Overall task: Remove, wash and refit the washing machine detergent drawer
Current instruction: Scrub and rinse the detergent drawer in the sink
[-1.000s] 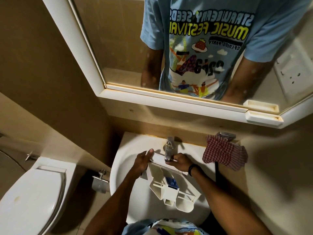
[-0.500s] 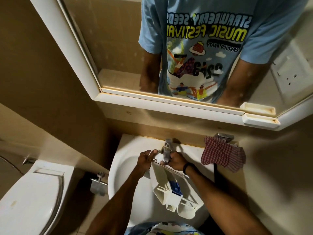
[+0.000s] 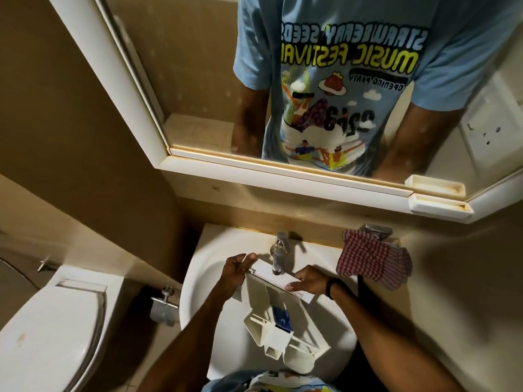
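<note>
Two hands hold the detergent drawer [image 3: 280, 315] over the bowl of the sink [image 3: 198, 278], one at each end of its front panel. This is probably so that the long, awkward moulding cannot twist or swing. The left hand [image 3: 236, 271] has its grip closed round the panel's left end, with the fingertips showing above the top edge. The right hand [image 3: 308, 282] clamps the right end, its thumb lying flat along the panel's face and its other fingers hidden behind. The drawer is off the machine and hangs tilted. Its panel is up under the spout of the tap [image 3: 278, 256] and its open compartments slope down toward the person. I judge this is meant to let water enter at the top and run the length of the channels before draining into the bowl. Whether water is flowing cannot be told from this view. A blue insert [image 3: 281, 316] sits in the middle compartment, where residue is likely to collect. A checked cloth [image 3: 373, 260] is draped on the sink's back right corner, within reach of the right hand and probably there for drying. The task appears to be at the washing stage, with refitting not yet done. Wet plastic held only at its ends may slip, so a firm hold matters. A toilet [image 3: 48, 321] stands well apart to the left.
</note>
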